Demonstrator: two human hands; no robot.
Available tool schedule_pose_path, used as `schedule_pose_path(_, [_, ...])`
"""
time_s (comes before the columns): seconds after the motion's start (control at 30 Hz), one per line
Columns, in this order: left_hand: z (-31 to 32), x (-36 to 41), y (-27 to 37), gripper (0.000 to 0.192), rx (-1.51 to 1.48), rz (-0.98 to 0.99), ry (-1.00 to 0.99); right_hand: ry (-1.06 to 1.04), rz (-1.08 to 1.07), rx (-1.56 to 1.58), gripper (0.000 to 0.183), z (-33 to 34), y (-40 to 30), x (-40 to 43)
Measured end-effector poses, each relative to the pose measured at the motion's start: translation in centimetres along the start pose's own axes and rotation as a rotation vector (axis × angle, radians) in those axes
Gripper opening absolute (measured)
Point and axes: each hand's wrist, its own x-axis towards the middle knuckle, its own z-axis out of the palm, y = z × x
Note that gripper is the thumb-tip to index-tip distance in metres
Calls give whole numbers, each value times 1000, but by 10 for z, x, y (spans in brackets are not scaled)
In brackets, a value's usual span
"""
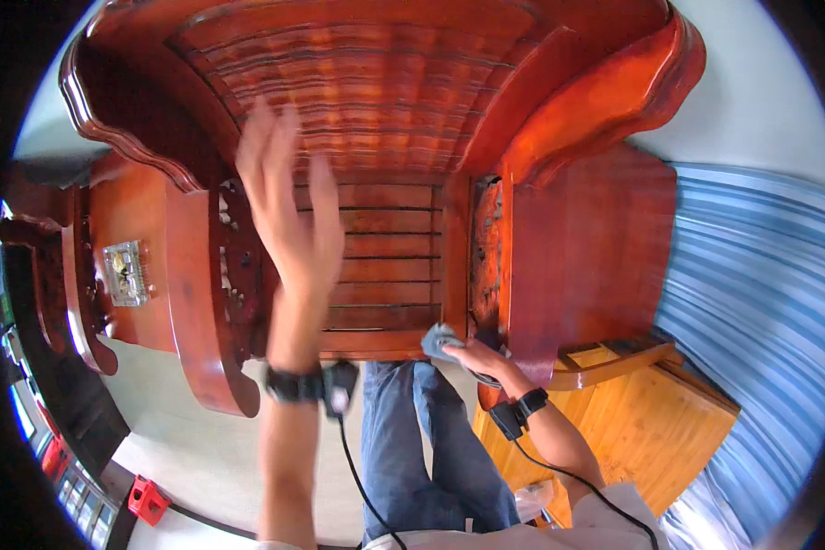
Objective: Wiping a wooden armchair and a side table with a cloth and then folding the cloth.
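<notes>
Before me stands a glossy red-brown wooden armchair (385,268) with a slatted seat and a ribbed back. My left hand (289,199) is raised over the left part of the seat, fingers spread and blurred, with nothing in it. My right hand (481,357) grips a grey-blue cloth (443,341) at the seat's front right corner, beside the carved side panel (488,254). Whether the cloth touches the wood I cannot tell. Both wrists wear black straps with cabled devices.
A wooden side table (130,206) on the left carries a glass ashtray (125,273). Right of the chair are a flat wooden top (598,254), a light wooden piece of furniture (632,419) and a blue striped curtain (742,275). A red plastic stool (148,500) stands lower left.
</notes>
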Motion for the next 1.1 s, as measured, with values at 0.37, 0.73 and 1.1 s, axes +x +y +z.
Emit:
schedule_pose_path(0.37, [-81,-303,166,89,-904,-1381,-550,248,-435,782,32,84,-59,-82])
schedule_pose_path(0.73, [-79,-293,155,91,-982,-1023,-872,468,-616,790,49,103,-27,-104])
schedule_pose_path(1.1, [-72,-353,172,105,-1506,-1709,-420,542,-381,134,85,97,-39,-80])
